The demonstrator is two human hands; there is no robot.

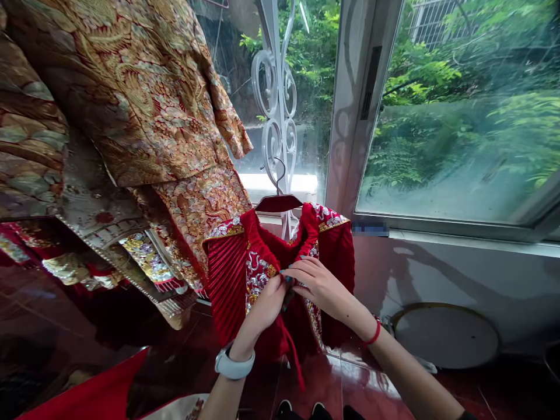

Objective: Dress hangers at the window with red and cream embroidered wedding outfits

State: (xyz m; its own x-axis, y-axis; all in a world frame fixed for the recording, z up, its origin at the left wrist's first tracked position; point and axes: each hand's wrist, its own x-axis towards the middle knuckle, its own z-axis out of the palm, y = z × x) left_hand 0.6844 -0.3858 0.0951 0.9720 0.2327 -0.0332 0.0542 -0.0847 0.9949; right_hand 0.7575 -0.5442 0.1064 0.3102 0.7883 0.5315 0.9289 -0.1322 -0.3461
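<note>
A red pleated garment [225,274] with gathered edging and silver-and-gold embroidered panels hangs from a dark hanger [280,203] in front of me. My left hand [266,303], below a white watch, is closed at the garment's front opening, its fingertips pinching a red cord. From the right, my right hand [321,284] reaches over to the same spot; its fingers are bent inward and its tips meet the left ones at the cord. One loose end of the red cord [296,359] dangles beneath my hands. The fingers cover the exact point of grip.
Gold brocade garments [144,93] hang close on the left, with more embroidered pieces below. A white scrolled metal bar [276,105] stands behind the hanger. Windows [455,128] fill the right. A round pale board [446,337] leans low against the wall. Red cloth [96,388] lies lower left.
</note>
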